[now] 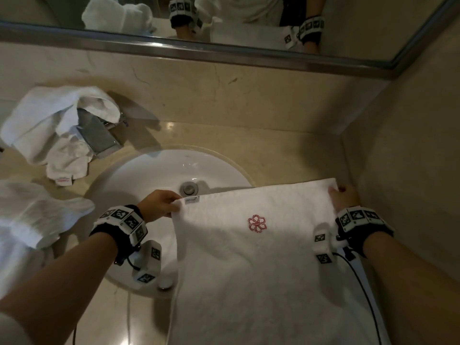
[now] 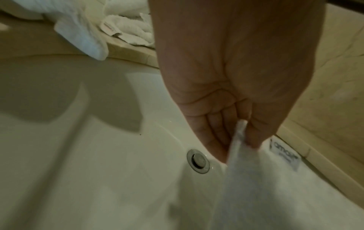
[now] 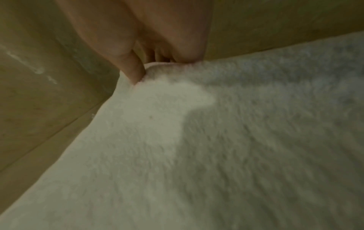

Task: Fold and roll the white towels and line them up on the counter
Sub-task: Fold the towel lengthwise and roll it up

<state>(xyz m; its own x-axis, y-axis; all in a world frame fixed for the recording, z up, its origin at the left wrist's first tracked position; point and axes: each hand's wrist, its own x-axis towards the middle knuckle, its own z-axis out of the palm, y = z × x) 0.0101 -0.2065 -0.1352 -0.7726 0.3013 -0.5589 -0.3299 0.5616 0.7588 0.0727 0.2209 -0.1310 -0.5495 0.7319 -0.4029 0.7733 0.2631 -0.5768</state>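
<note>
A white towel [image 1: 261, 257] with a red flower emblem [image 1: 257, 223] is spread flat over the right side of the sink and the counter. My left hand [image 1: 161, 204] pinches its far left corner beside a small label [image 1: 192, 199], above the drain. My right hand [image 1: 344, 196] grips the far right corner close to the side wall. In the left wrist view my left hand [image 2: 236, 132] has the towel edge [image 2: 239, 140] between thumb and fingers. In the right wrist view my right hand [image 3: 141, 65] holds the towel [image 3: 216, 140] at its corner.
A crumpled white towel [image 1: 57, 130] is draped over the metal faucet [image 1: 99, 138] at the back left. Another white towel [image 1: 32, 215] lies on the counter at the left. The white sink [image 1: 154, 175] has a round drain [image 1: 189, 189]. A mirror [image 1: 224, 23] runs along the back wall.
</note>
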